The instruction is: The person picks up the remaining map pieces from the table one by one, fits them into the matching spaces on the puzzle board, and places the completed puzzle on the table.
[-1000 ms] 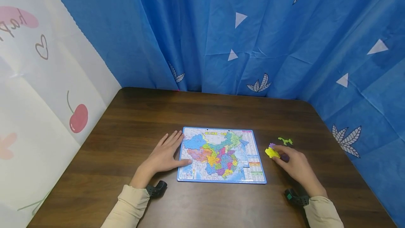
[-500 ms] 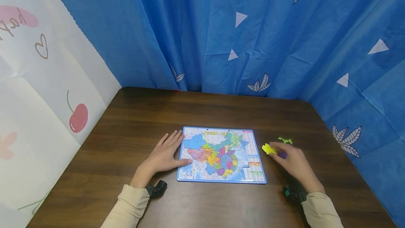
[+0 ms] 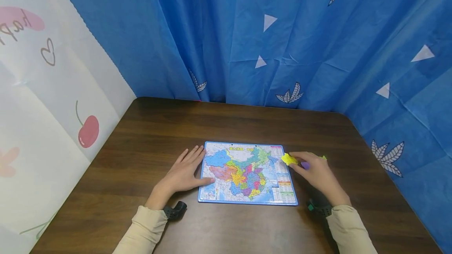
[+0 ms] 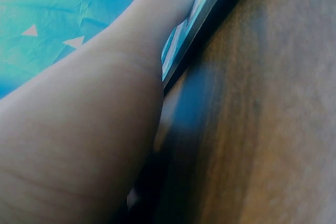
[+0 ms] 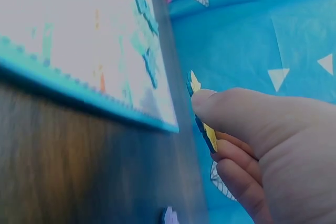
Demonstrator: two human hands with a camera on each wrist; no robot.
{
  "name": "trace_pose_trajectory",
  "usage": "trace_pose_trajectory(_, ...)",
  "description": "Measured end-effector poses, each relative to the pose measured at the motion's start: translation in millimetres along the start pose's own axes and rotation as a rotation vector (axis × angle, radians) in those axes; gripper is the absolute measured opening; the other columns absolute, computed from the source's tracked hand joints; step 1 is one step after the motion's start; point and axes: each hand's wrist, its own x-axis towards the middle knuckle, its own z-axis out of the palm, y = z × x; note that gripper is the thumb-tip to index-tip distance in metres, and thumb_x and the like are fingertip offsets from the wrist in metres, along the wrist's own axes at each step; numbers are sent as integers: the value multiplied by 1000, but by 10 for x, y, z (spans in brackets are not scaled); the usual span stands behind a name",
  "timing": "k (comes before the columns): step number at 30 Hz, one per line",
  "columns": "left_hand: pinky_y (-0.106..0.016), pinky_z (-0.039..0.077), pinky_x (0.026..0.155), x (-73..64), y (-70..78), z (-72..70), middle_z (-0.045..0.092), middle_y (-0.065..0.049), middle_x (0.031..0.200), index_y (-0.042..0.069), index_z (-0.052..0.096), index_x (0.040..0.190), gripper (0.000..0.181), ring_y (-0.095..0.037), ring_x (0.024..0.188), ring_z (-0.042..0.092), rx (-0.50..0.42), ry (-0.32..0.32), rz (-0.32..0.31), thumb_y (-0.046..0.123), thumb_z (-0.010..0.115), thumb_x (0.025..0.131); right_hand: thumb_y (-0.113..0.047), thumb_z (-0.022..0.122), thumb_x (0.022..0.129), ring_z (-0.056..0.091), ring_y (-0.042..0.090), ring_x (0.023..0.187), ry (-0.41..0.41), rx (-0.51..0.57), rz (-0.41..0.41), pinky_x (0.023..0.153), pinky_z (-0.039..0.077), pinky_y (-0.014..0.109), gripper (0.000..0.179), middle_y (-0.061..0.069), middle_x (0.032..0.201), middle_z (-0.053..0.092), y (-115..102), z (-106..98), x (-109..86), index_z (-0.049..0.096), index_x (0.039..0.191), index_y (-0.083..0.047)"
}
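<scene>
A map puzzle board [image 3: 219,194] with a blue border and many coloured pieces lies flat on the table. My left hand [image 3: 183,173] rests at its left edge, fingers straight, the thumb over the board. In the left wrist view the left thumb [image 4: 168,4] touches the board's edge. My right hand [image 3: 319,173] pinches a yellow puzzle piece [image 3: 288,159] between thumb and fingers, near the board's upper right edge. The right wrist view shows that yellow piece almost edge-on, raised off the table. A purple puzzle piece [image 3: 305,165] shows below the right hand, partly hidden.
Behind the right hand a bit of a green puzzle piece [image 3: 324,157] shows, mostly covered. The brown wooden table [image 3: 169,122] reaches back to a blue curtain [image 3: 226,50]. A white printed curtain [image 3: 46,109] hangs at the left.
My right hand has moved left toward the board with the yellow piece. The purple piece stays on the table, and the green one is now mostly hidden. The left hand keeps still.
</scene>
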Motion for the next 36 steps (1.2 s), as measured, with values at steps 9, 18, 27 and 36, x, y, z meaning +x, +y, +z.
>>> trace_pose_trajectory(9, -55, 8, 129, -11, 13, -19, 20, -11, 172, 8, 28, 163, 111, -30, 160, 13, -7, 1, 7, 79, 61, 84, -15, 84, 88, 72, 35, 104, 2, 10, -34, 87, 61, 54, 44, 16, 124, 73, -148, -5, 96, 71, 129, -7)
trace_pose_trajectory(18, -56, 8, 129, -16, 14, -15, 20, -11, 172, 8, 28, 163, 111, -30, 160, 13, -3, 1, 7, 79, 60, 84, -13, 84, 87, 71, 35, 107, 4, 38, -47, 89, 61, 54, 44, 16, 125, 72, -240, 14, 151, 71, 128, -7)
trace_pose_trajectory(27, -56, 9, 129, -17, 7, -2, 22, -12, 171, 7, 29, 163, 111, -31, 160, 15, 0, 9, 12, 79, 60, 84, -14, 84, 87, 71, 35, 107, 6, 60, -76, 89, 60, 54, 42, 15, 124, 73, -341, 63, 220, 72, 127, -8)
trace_pose_trajectory(36, -54, 8, 130, -6, 7, 8, 21, -10, 171, 9, 28, 163, 111, -29, 160, 14, 6, 6, 2, 81, 59, 84, -17, 84, 87, 70, 33, 108, -3, 53, -107, 89, 61, 53, 41, 11, 123, 74, -468, 88, 285, 73, 126, -10)
